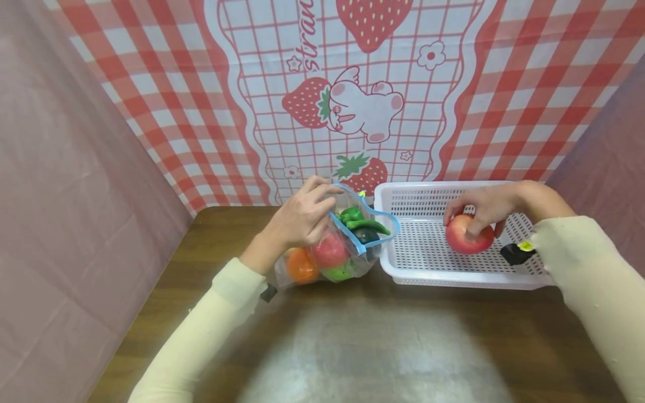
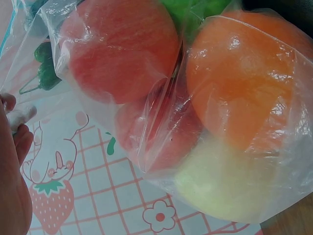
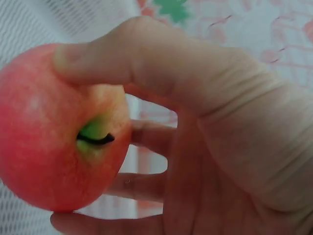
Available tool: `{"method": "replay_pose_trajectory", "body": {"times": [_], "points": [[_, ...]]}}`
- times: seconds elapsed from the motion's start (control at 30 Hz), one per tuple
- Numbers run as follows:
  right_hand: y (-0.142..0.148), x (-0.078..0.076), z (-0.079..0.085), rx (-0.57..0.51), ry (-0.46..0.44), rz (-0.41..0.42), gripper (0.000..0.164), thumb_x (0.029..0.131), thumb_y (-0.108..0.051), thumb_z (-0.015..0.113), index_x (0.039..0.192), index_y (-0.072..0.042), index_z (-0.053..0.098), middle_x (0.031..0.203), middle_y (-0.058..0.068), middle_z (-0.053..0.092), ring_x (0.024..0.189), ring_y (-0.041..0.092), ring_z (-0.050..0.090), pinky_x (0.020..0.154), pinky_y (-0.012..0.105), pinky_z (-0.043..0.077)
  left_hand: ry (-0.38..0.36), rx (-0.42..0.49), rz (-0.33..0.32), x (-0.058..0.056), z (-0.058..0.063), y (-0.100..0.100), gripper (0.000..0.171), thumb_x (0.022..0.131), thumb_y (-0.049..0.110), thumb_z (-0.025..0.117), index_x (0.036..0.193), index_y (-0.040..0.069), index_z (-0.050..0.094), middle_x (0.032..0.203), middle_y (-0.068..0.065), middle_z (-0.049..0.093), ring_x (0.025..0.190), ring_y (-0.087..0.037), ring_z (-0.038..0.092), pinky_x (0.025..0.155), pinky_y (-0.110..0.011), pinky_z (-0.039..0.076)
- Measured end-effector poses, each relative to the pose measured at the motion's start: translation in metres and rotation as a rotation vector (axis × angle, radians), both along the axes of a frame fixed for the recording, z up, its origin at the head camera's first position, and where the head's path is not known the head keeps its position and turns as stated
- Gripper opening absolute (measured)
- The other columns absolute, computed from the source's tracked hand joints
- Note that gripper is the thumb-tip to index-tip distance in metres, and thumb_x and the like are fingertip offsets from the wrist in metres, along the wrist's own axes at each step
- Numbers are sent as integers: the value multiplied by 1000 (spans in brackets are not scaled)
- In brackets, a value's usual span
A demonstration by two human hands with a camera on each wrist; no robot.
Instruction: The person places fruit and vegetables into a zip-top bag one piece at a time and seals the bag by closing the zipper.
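In the head view my left hand (image 1: 304, 212) grips the upper edge of a clear zip bag (image 1: 356, 245) with a blue rim, its mouth open toward the right. Inside lie an orange (image 1: 302, 265), a red round fruit (image 1: 328, 252), green peppers (image 1: 370, 225), a dark green round item (image 1: 367, 236) and a light green one (image 1: 337, 273). The left wrist view adds a pale yellowish round fruit (image 2: 220, 183) through the plastic. My right hand (image 1: 496, 202) holds a red apple (image 1: 461, 239) over the basket, thumb on one side and fingers around the other; its dark stem shows in the right wrist view.
A white perforated plastic basket (image 1: 453, 277) stands right of the bag, its left rim close to the bag's mouth. Both are on a brown wooden table (image 1: 227, 330). Behind rises a red checked strawberry cloth (image 1: 353, 140), with plain pinkish cloth (image 1: 75, 224) at the sides.
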State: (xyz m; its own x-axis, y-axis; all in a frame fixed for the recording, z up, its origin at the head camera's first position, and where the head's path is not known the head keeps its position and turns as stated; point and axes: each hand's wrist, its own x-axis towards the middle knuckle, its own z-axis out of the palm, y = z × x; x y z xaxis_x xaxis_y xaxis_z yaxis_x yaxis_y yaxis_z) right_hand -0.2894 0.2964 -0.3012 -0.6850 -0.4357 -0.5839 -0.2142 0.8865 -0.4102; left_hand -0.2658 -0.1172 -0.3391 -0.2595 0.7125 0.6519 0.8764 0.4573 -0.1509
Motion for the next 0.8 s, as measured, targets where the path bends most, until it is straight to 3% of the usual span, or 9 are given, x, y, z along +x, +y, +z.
{"method": "replay_pose_trajectory", "body": {"times": [0.13,0.4,0.6,0.8], "points": [[-17,6,16,-96,100,23,73,69,-33,89,134,-26,57,134,12,52,118,31,49,74,35,62,7,2,-4,0,0,-1,14,88,13,43,80,11,54,122,-12,70,116,-30,56,101,-40,53],[-55,21,36,-405,301,166,62,77,-20,83,134,-25,58,134,5,56,120,30,48,79,33,61,11,3,-8,0,0,-1,13,87,12,43,81,11,54,122,-13,70,115,-30,56,100,-41,54],[-85,32,31,-598,445,250,63,77,-15,84,134,-29,59,130,-6,56,113,22,52,76,33,61,12,3,-13,0,1,0,15,88,11,42,81,10,55,121,-14,70,115,-31,56,101,-41,53],[-113,42,16,-720,574,236,65,78,-17,85,136,-30,59,137,-4,54,115,15,52,73,33,62,4,-1,2,1,0,-1,16,90,12,42,83,10,56,122,-12,70,115,-29,56,101,-41,53]]}}
